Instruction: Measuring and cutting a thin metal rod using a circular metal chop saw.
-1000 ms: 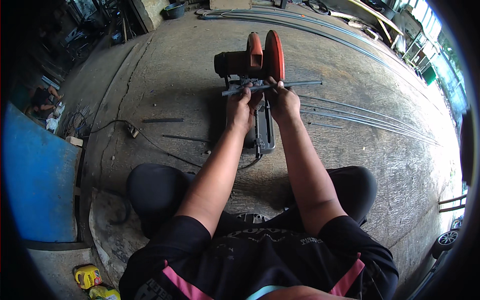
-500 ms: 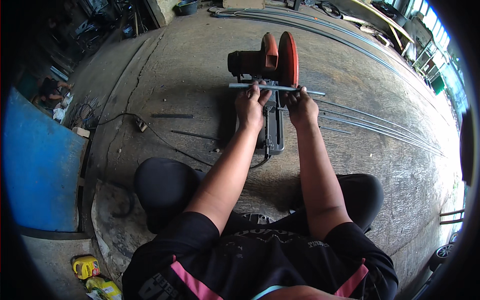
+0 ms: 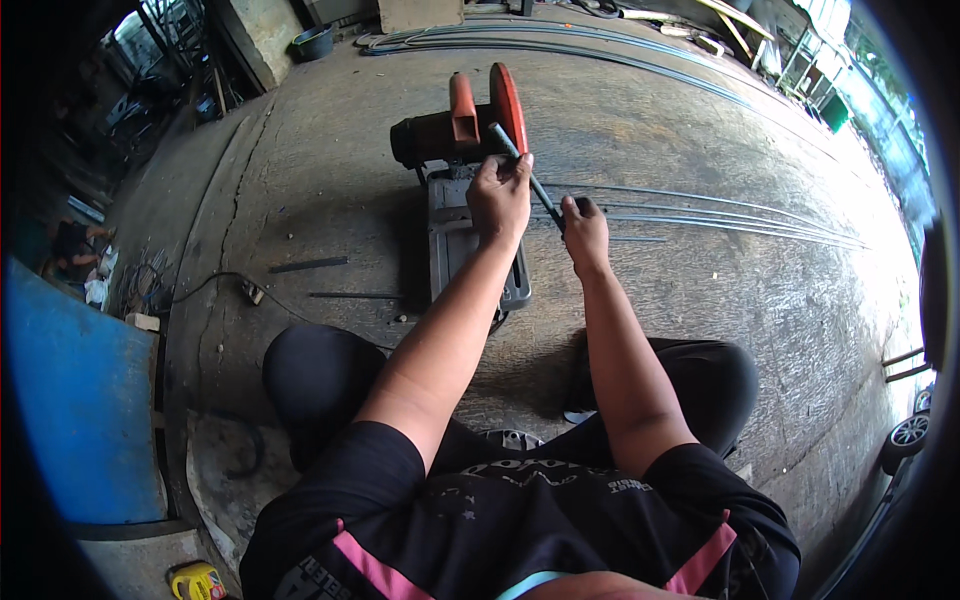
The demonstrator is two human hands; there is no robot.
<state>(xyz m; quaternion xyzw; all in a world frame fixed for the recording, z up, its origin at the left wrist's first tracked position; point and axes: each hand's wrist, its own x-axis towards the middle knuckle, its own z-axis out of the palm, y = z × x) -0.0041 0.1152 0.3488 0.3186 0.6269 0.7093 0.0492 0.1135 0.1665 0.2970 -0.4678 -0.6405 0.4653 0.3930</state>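
Note:
A short grey metal rod [image 3: 541, 193] is held in both hands, slanting from upper left to lower right. My left hand [image 3: 499, 197] pinches it around the middle, its top end sticking up past the fingers. My right hand [image 3: 586, 234] is closed on the rod's lower end. Just beyond my hands stands a cut-off saw with an orange-red guard [image 3: 508, 110], a dark motor [image 3: 422, 139] and a grey metal base [image 3: 456, 245]. The rod's top end overlaps the guard in view; whether they touch I cannot tell.
Several long thin rods [image 3: 740, 225] lie on the concrete floor to the right of the saw. More long rods [image 3: 560, 42] stretch across the back. Two dark metal strips [image 3: 308, 265] and a cable [image 3: 215, 285] lie left. A blue panel [image 3: 80, 400] stands at the left; someone's arm [image 3: 85, 240] shows beyond it.
The rod has turned from nearly level to a steep slant, its right end now lower and nearer me. My right hand has come down with it. The whole view has shifted, moving the saw leftward.

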